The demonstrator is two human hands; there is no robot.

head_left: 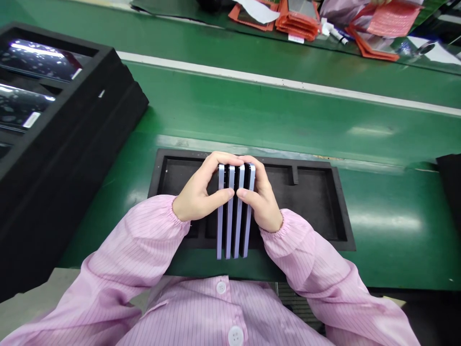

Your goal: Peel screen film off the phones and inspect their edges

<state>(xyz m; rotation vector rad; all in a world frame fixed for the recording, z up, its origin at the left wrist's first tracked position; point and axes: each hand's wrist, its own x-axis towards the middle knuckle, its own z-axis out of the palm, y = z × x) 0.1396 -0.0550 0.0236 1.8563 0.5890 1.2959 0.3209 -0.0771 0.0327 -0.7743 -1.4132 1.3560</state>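
Observation:
Several slim devices with lilac edges (229,226) stand on edge side by side, with dark gaps between them. My left hand (201,190) is wrapped round their left side, its thumb across the front edges. From the right, my right hand (260,194) grips the same group, thumb pressed on the edges and fingers over the far end. The two hands nearly meet at the top. Beneath them lies a black foam tray (313,202) with recessed compartments; the hands and devices hide part of it.
Stacked black foam trays (90,115) rise at the left, the top one holding dark glossy panels (39,57). Orange-red packets (298,19) and a white marker (336,33) lie along the far edge. A black object (450,187) stands at the right.

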